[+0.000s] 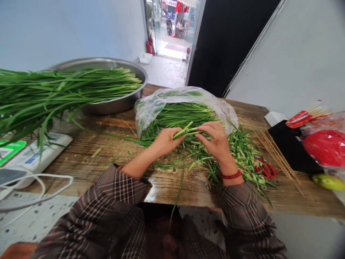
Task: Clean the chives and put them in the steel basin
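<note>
My left hand (165, 142) is closed around a few garlic chives (186, 129), whose pale stem ends point right. The thumb and fingers of my right hand (217, 141) pinch one of those stem ends. Directly behind both hands lies a clear plastic bag (149, 108), open towards me, with many more chives (185, 114) inside it. Below and right of my right hand spreads a loose heap of chive scraps (244, 147). One long leaf (181, 183) hangs over the table's front edge.
A steel basin (140, 72) piled with chives (102, 84) stands at the back left. White scales (51, 147) and a cable (68, 178) are at the left. Red-handled scissors (268, 171), thin wooden skewers (280, 158) and a black box (292, 151) lie right.
</note>
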`<move>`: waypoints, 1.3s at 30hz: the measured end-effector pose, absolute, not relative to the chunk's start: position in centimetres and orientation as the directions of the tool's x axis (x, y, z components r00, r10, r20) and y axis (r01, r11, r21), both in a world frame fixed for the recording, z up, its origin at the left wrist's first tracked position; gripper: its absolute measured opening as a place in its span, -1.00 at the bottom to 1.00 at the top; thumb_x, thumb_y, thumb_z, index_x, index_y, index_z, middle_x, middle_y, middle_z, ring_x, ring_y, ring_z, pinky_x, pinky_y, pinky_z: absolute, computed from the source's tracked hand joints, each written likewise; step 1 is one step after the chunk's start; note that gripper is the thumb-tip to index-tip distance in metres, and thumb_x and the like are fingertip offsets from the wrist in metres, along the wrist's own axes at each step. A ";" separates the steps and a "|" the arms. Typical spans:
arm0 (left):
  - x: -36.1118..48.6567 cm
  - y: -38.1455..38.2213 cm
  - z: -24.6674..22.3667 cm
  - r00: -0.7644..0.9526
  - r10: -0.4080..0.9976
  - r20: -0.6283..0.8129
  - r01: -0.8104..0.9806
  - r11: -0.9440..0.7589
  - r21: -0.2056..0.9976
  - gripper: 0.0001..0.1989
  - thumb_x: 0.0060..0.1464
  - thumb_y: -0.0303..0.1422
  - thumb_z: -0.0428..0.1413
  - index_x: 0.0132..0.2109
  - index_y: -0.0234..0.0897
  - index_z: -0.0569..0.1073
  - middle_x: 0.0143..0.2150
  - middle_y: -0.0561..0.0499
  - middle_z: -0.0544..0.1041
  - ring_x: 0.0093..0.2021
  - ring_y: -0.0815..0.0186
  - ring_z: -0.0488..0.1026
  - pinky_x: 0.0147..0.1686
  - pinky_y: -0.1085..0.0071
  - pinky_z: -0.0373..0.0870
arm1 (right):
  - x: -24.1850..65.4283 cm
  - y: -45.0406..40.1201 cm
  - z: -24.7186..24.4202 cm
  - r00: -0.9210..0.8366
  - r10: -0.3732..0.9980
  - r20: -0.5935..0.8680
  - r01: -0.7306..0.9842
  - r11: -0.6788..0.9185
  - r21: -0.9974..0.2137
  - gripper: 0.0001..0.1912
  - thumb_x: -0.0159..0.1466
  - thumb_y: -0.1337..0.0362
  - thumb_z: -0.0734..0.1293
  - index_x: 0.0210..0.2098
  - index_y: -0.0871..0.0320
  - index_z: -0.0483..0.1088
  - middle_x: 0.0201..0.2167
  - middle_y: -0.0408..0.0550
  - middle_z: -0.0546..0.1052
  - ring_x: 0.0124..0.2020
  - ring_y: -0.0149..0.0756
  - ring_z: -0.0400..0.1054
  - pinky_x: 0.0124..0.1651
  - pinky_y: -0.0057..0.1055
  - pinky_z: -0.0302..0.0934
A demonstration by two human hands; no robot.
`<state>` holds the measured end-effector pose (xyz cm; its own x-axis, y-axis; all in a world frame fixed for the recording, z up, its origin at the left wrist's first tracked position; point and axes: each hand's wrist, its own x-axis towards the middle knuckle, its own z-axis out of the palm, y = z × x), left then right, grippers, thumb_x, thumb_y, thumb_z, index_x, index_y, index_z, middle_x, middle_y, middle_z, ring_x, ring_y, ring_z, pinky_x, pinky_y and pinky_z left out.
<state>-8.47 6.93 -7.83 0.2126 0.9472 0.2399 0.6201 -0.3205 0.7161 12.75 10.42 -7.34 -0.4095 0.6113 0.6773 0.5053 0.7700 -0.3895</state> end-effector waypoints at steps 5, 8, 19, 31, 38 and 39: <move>-8.6 7.0 -8.0 0.211 0.939 0.270 0.654 -0.341 0.675 -0.70 0.21 -0.23 -0.03 -0.37 -0.32 0.43 -0.44 0.07 0.45 -0.39 0.36 0.36 -0.36 0.47 0.22 | 11.6 10.4 -8.5 -0.324 0.730 0.601 0.367 0.683 -0.632 -0.84 0.26 0.22 0.34 -0.42 0.10 0.49 -0.41 -0.10 0.54 -0.31 -0.30 0.38 -0.19 -0.31 0.23; -8.6 6.7 -8.2 0.249 0.923 0.294 0.771 -0.373 0.517 -0.86 0.13 -0.37 0.02 -0.30 -0.28 0.45 -0.37 0.02 0.51 -0.33 0.30 0.43 -0.34 0.44 0.25 | 10.6 10.3 -9.3 -0.173 0.889 0.425 0.221 0.455 -0.863 -0.83 0.21 0.19 0.34 -0.45 0.14 0.46 -0.47 -0.14 0.49 -0.41 -0.37 0.32 -0.32 -0.41 0.18; -9.0 7.1 -8.6 0.171 0.922 0.348 0.817 -0.330 0.473 -0.88 0.15 -0.36 0.04 -0.22 -0.25 0.46 -0.31 -0.01 0.55 -0.27 0.26 0.49 -0.29 0.44 0.31 | 13.0 11.6 -8.9 0.032 0.941 0.337 0.165 0.327 -0.931 -0.56 0.27 -0.06 0.24 -0.50 0.15 0.45 -0.51 -0.12 0.48 -0.44 -0.40 0.32 -0.31 -0.43 0.23; -9.0 7.4 -8.4 0.314 0.901 0.301 0.704 -0.433 0.563 -0.76 0.20 -0.26 -0.01 -0.29 -0.29 0.47 -0.32 -0.01 0.52 -0.30 0.30 0.43 -0.26 0.45 0.29 | 10.4 9.8 -8.4 -0.198 0.843 0.499 0.252 0.536 -0.806 -0.84 0.24 0.20 0.33 -0.35 0.12 0.53 -0.41 -0.12 0.58 -0.39 -0.38 0.39 -0.28 -0.42 0.27; -9.1 7.6 -8.0 0.110 0.921 0.373 0.771 -0.316 0.553 -0.71 0.20 -0.21 -0.03 -0.37 -0.31 0.42 -0.42 0.03 0.45 -0.37 0.33 0.35 -0.34 0.45 0.23 | 12.5 12.3 -9.7 -0.075 0.898 0.433 0.235 0.438 -0.868 -0.70 0.29 0.17 0.24 -0.14 0.18 0.52 -0.30 -0.02 0.61 -0.26 -0.31 0.48 -0.14 -0.36 0.32; -9.1 7.6 -7.8 0.064 0.921 0.384 0.771 -0.290 0.567 -0.70 0.20 -0.21 -0.03 -0.36 -0.31 0.42 -0.42 0.03 0.45 -0.38 0.34 0.35 -0.34 0.45 0.22 | 13.3 13.0 -10.0 0.013 0.904 0.428 0.247 0.412 -0.877 -0.68 0.29 0.16 0.23 -0.12 0.19 0.52 -0.29 0.00 0.62 -0.25 -0.29 0.49 -0.12 -0.34 0.32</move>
